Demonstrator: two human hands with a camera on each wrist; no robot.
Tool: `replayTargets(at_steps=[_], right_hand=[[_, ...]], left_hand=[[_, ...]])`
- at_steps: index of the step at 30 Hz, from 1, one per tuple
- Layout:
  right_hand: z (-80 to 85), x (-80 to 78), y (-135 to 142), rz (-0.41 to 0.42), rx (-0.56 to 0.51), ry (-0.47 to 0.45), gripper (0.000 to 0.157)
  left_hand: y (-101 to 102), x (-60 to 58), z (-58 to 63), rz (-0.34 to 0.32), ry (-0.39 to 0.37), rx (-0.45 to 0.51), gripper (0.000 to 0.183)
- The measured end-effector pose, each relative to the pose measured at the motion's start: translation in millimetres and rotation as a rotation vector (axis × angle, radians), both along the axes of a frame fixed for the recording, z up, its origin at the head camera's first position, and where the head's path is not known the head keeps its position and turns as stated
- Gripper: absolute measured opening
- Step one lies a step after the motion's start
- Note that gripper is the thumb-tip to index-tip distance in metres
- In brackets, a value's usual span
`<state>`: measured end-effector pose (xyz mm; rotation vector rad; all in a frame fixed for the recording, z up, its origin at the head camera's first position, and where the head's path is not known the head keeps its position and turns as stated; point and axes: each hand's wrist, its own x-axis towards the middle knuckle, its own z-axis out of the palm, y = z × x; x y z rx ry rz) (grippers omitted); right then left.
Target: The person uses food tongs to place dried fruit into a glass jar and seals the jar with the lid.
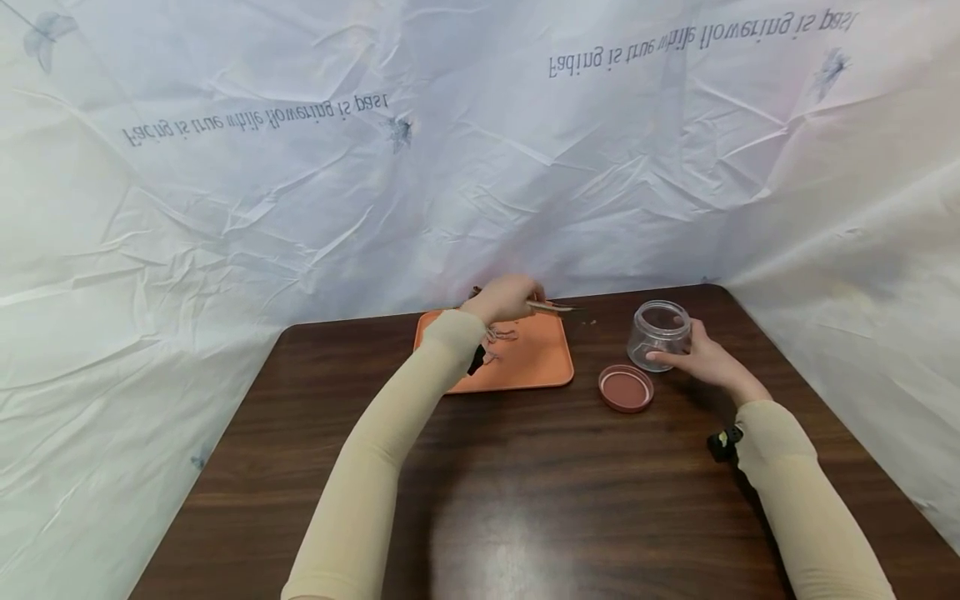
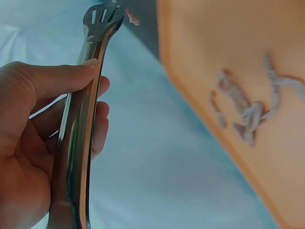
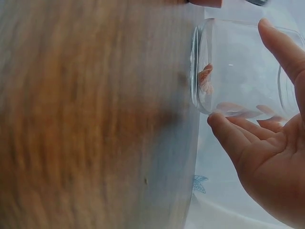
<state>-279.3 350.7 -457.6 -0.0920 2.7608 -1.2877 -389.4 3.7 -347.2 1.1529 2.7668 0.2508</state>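
- Squeeze the tongs (image 2: 78, 133) lightly and evenly with your left hand (image 1: 506, 298); too hard a clamp could make a small piece slip.
- Guide the slotted tip slowly: in the left wrist view it sits upper left, beside a small reddish bit (image 2: 133, 17).
- Steady the clear jar (image 1: 649, 336) upright with your right hand (image 1: 703, 358), leaving its uncovered mouth free.
- Mind the reddish lid (image 1: 626, 388), lying on the bench (image 1: 337, 467) at the jar's lower left.
- Your left thumb and fingers pinch the tongs partway along, the tip reaching beyond them; whether it grips anything is too small to tell.
- Your right thumb and fingers hold the jar from opposite sides, right of centre in the head view; a reddish piece (image 3: 206, 78) lies inside, near its base.
- Grey twisted pieces (image 2: 256, 113) lie on the orange tray (image 1: 534, 360), apart from your left fingers, at the right of the left wrist view.
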Motion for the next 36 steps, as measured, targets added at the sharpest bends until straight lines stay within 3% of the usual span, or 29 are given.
replayTargets(at_steps=[7,14,17,25,36], right_hand=[[-1.6,-0.8,1.4,0.005,-0.016,0.003,0.115],[-1.6,0.6,0.5,0.002,-0.024,-0.007,0.115],[-1.0,-0.3,0.7,0.004,-0.024,-0.006,0.115],[1.1,1.7,-0.8,-0.007,-0.010,-0.011,0.115],[2.1,0.8,0.2,-0.001,-0.017,-0.019,0.115]], left_hand=[[1.3,-3.1,32.5,-0.020,0.058,0.110,0.022],[10.7,4.0,47.9,-0.012,0.073,0.138,0.029],[20.8,7.0,51.1,-0.028,0.103,0.117,0.030],[50.2,16.2,52.2,-0.086,0.094,0.125,0.030],[76.9,21.9,45.5,-0.160,0.073,0.129,0.027]])
